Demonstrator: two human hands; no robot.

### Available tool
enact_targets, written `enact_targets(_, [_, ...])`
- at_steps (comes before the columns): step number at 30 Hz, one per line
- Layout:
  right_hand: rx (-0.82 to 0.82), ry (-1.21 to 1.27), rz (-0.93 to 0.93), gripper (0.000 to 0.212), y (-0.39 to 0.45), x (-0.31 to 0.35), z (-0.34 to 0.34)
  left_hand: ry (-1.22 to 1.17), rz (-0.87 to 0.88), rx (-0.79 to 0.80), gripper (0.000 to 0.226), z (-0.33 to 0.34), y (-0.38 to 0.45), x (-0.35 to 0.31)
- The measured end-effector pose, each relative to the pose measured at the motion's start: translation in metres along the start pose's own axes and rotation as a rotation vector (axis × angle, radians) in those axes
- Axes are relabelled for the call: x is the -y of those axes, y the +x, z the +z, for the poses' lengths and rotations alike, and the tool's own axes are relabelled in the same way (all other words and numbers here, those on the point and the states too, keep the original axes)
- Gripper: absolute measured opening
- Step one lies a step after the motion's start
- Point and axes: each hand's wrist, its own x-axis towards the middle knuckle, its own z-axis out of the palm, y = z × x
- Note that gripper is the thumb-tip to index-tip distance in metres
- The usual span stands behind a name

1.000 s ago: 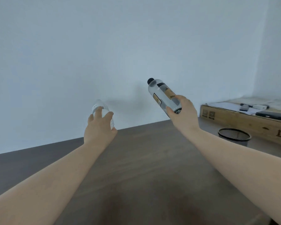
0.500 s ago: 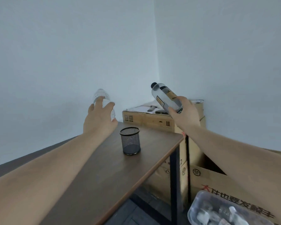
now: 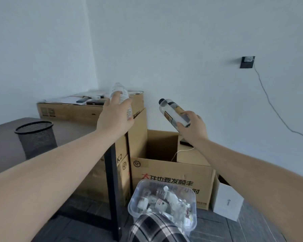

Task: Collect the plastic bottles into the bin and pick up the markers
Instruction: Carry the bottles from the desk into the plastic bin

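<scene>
Both hands raised, each wrapped around a plastic bottle, above a clear bin on the floor.

The left hand is closed around a crinkled clear water bottle, its top pointing up and away. The right hand grips the lower part of a clear black-capped bottle with a yellow and black label, tilted with the cap up and to the left. Below them, the transparent bin sits on the dark floor, holding several empty bottles, just in front of an open cardboard box. A black mesh cup stands on the table to the left.
</scene>
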Motion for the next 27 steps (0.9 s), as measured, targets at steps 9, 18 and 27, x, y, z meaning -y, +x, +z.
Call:
enact_targets(9, [0.188, -0.181, 0.182, 0.049, -0.011, -0.160, 0.055, -0.094, 0.010, 0.185, 0.049, 0.174, -0.026, -0.028])
enact_targets(18, [0.429, -0.191, 0.387, 0.048, -0.019, -0.315, 0.173, -0.035, 0.048, 0.365, 0.047, 0.341, -0.056, -0.008])
enact_targets(27, [0.611, -0.243, 0.470, 0.055, -0.070, -0.429, 0.243, -0.037, 0.015, 0.549, 0.048, 0.446, -0.120, 0.020])
